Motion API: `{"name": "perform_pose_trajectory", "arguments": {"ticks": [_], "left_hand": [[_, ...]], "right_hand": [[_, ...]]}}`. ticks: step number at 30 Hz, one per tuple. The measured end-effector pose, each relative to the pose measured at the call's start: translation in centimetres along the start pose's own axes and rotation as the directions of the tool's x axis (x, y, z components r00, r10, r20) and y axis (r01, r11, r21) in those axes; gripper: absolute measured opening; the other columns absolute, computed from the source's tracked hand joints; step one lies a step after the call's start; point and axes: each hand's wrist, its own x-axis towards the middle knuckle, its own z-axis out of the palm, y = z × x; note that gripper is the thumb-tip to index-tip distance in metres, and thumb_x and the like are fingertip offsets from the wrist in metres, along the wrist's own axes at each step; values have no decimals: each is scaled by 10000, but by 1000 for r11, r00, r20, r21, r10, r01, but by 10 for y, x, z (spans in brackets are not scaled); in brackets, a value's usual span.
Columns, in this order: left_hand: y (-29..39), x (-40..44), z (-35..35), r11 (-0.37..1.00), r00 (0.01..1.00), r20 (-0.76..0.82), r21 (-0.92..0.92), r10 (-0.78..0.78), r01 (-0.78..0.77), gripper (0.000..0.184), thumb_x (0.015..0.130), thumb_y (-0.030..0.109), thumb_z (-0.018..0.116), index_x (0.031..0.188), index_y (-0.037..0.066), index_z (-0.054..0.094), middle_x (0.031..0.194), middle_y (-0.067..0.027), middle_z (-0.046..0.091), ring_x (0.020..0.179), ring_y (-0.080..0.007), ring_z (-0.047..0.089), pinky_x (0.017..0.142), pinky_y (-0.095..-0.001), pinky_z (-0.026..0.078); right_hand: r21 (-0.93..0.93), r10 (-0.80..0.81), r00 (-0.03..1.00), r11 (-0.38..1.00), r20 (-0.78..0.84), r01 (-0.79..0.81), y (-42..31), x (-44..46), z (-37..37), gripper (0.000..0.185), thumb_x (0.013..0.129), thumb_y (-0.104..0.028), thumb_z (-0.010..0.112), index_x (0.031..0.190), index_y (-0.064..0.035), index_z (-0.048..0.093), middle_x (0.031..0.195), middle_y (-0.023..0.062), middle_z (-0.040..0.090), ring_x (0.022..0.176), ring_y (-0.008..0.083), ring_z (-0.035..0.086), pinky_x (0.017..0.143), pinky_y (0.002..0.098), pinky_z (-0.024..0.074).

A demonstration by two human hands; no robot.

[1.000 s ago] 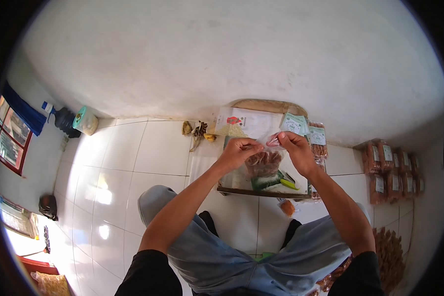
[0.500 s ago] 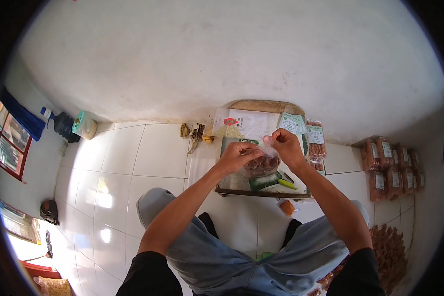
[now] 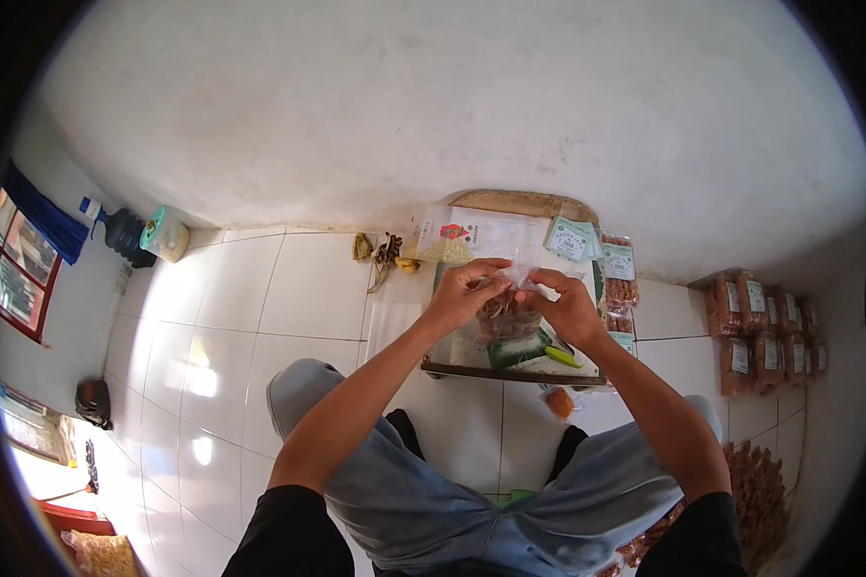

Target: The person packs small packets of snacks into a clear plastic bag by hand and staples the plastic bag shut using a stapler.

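Observation:
Over the low table, both hands pinch the gathered top of a clear plastic bag with reddish-brown contents. My left hand is closed on the bag's left side; my right hand is closed on its right side, fingertips nearly touching. Beneath the bag is a green and white packet, with a yellow-green tool beside it. Behind the hands lies a white printed bag. Green and white labels sit at the table's back right.
Labelled brown packs line the table's right side; more packs are stacked by the right wall. Dark and yellow peels lie left of the table. A small orange packet rests on the floor in front. A lidded tub stands far left.
My right hand has moved down and closer to my left hand. The bag's top, earlier spread and then twisted upward, is now gathered between the fingers of both hands.

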Motion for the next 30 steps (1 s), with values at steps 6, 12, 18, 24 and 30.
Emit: {"name": "perform_pose_trajectory", "arguments": {"ticks": [6, 12, 18, 24, 30], "left_hand": [[1, -1, -3, 996, 998, 35, 70, 54, -57, 176, 911, 93, 649, 1039, -15, 702, 1243, -111, 624, 920, -117, 648, 794, -248, 534], [10, -3, -3, 989, 990, 30, 63, -134, 132, 187, 907, 106, 664, 1048, -8, 709, 1213, -106, 642, 902, -110, 640, 790, -240, 524], [1, -1, -2, 1000, 997, 75, 25, -10, 8, 222, 895, 128, 695, 1072, -5, 706, 1067, -65, 697, 923, -96, 629, 821, -249, 508], [8, -1, -1, 996, 994, 73, 52, -77, 74, 232, 903, 142, 690, 1072, -15, 703, 1024, -66, 708, 899, -93, 635, 798, -235, 510], [9, -1, -2, 990, 990, 74, 78, -121, 115, 245, 908, 162, 687, 1062, -27, 703, 986, -63, 712, 874, -79, 631, 766, -219, 506]], "right_hand": [[36, 56, 992, 998, 109, -60, -17, -3, -3, 294, 881, -121, 663, 1132, 31, 643, 1041, 139, 679, 963, 184, 630, 886, 302, 471], [182, 14, 987, 982, 163, -43, -12, 1, -10, 246, 920, -161, 639, 1112, -7, 649, 1035, 74, 665, 963, 149, 606, 852, 307, 463], [576, 220, 966, 776, 133, -256, -13, 13, -16, 297, 981, -244, 571, 1222, -72, 558, 1096, 15, 634, 1044, 129, 568, 929, 301, 429], [578, 116, 981, 794, 158, -187, -15, 25, -28, 198, 1001, -258, 541, 992, -82, 632, 933, 27, 650, 903, 100, 579, 863, 285, 440], [592, 119, 982, 785, 146, -183, -11, 30, -23, 239, 1002, -291, 538, 952, -75, 627, 851, 3, 616, 812, 97, 572, 788, 262, 434]]}}
